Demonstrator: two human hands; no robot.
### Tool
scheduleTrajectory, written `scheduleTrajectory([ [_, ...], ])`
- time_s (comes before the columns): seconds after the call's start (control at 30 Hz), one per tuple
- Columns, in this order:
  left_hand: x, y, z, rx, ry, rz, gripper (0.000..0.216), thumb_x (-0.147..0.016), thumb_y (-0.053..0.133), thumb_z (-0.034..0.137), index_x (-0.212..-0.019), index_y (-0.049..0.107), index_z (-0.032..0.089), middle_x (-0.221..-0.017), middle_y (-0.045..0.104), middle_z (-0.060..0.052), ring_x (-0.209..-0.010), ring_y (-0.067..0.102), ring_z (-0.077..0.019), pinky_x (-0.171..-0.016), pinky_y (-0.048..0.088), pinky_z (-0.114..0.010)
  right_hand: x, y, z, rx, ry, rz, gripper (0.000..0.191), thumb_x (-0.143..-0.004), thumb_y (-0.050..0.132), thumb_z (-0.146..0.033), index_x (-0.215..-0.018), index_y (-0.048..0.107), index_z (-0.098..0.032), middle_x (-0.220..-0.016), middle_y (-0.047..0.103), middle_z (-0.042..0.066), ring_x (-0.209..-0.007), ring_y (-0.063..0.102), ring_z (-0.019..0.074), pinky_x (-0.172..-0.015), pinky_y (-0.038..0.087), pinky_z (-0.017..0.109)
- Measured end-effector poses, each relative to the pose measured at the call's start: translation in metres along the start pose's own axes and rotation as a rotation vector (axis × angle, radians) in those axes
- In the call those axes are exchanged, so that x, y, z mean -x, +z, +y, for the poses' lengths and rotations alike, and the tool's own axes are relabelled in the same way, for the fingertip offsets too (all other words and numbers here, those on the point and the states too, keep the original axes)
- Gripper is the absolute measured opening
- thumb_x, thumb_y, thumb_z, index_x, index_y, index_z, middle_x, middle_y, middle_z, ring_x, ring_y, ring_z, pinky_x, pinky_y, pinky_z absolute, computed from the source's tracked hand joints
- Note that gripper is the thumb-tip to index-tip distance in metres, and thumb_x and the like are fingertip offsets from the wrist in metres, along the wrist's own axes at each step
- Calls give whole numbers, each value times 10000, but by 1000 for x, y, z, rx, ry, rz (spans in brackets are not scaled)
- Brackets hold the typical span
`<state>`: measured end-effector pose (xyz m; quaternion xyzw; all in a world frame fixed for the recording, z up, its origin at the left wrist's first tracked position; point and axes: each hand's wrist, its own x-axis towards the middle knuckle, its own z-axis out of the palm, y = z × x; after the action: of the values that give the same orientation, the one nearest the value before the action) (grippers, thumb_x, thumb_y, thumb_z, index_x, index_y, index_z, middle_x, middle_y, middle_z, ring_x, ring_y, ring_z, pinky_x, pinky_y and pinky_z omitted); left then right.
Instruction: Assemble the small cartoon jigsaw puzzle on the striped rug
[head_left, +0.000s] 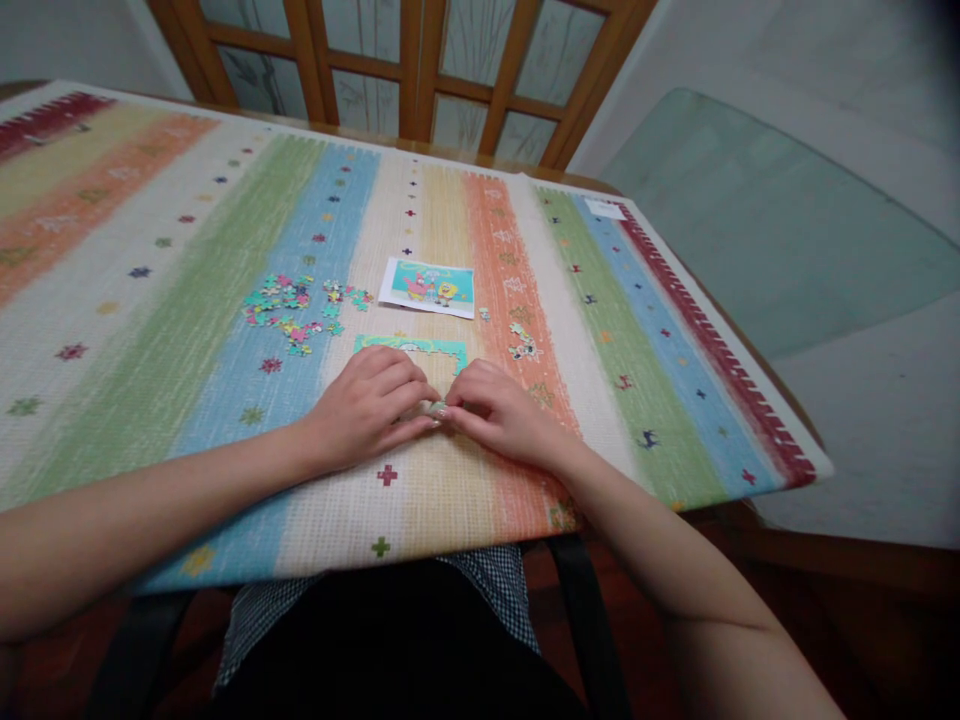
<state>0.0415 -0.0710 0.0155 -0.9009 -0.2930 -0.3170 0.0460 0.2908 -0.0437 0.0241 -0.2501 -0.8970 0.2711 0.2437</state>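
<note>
My left hand [371, 405] and my right hand [499, 408] rest side by side on a striped cloth, fingertips meeting over the lower edge of a partly built jigsaw frame [411, 347] with a teal border. Both hands have their fingers curled and pressed down on small puzzle pieces, which are mostly hidden under the fingers. A heap of loose colourful pieces [296, 305] lies to the upper left of my left hand. A small cartoon reference picture [429, 285] lies just beyond the frame. A few joined pieces [522, 343] sit to the right of the frame.
The striped multicolour cloth [150, 250] covers the whole table. A wooden lattice door [405, 60] stands behind the table. A glass tabletop [750, 230] lies off to the right. The table's near edge [337, 565] is over my lap.
</note>
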Motion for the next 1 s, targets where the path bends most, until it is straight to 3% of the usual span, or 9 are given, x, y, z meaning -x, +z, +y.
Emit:
scheduleTrajectory([
  [0.13, 3, -1, -2, -29, -30, 4, 325, -1079, 608, 390, -1315, 631, 167, -1113, 733, -87, -1060, 618, -265, -975, 464, -416, 0, -17, 16, 55, 103, 115, 310, -1101, 571, -415, -869, 665, -232, -862, 690, 45, -890, 610, 230, -872, 438, 398],
  [0.23, 5, 0, -5, -24, -60, -1, 301, -1087, 580, 347, -1335, 615, 179, -1139, 723, -92, -1077, 621, -265, -993, 466, -427, -4, -41, 40, 296, 282, 188, 331, -1095, 549, -400, -831, 656, -229, -881, 683, 75, -899, 597, 260, -893, 418, 431],
  [0.33, 7, 1, -7, 4, -85, -3, 274, -1087, 561, 321, -1320, 616, 188, -1140, 720, -92, -1082, 621, -265, -993, 469, -431, -13, -58, 62, 550, 440, 103, 314, -1085, 523, -328, -844, 689, -215, -968, 694, 123, -984, 587, 308, -916, 406, 462],
  [0.5, 11, 0, -8, 37, -106, -5, 286, -1072, 575, 295, -1345, 618, 220, -1179, 727, -86, -1130, 626, -261, -1028, 467, -439, -34, -59, 79, 819, 579, 157, 273, -1063, 576, -345, -1149, 764, -166, -1186, 685, 211, -1160, 543, 403, -935, 403, 514],
  [0.77, 11, -4, -11, 41, -101, 14, 271, -1070, 556, 282, -1311, 634, 188, -1141, 722, -98, -1081, 618, -271, -994, 473, -447, -51, -44, 89, 782, 567, 126, 240, -1041, 657, -346, -1026, 859, -217, -1107, 727, 178, -1137, 575, 387, -914, 439, 509],
  [0.9, 12, -3, -12, 46, -88, 19, 262, -1066, 567, 256, -1310, 625, 181, -1140, 716, -98, -1087, 619, -268, -995, 473, -443, -39, -70, 103, 584, 572, 189, 225, -1032, 650, -294, -1028, 863, -223, -1097, 778, 131, -1085, 645, 337, -917, 464, 454],
  [1.0, 13, -3, -12, 60, -101, 23, 249, -1066, 566, 259, -1301, 622, 198, -1137, 717, -90, -1086, 620, -264, -996, 473, -437, -20, -97, 113, 417, 628, 324, 228, -1010, 652, -255, -1085, 852, -177, -1108, 802, 133, -1017, 702, 303, -866, 496, 405],
])
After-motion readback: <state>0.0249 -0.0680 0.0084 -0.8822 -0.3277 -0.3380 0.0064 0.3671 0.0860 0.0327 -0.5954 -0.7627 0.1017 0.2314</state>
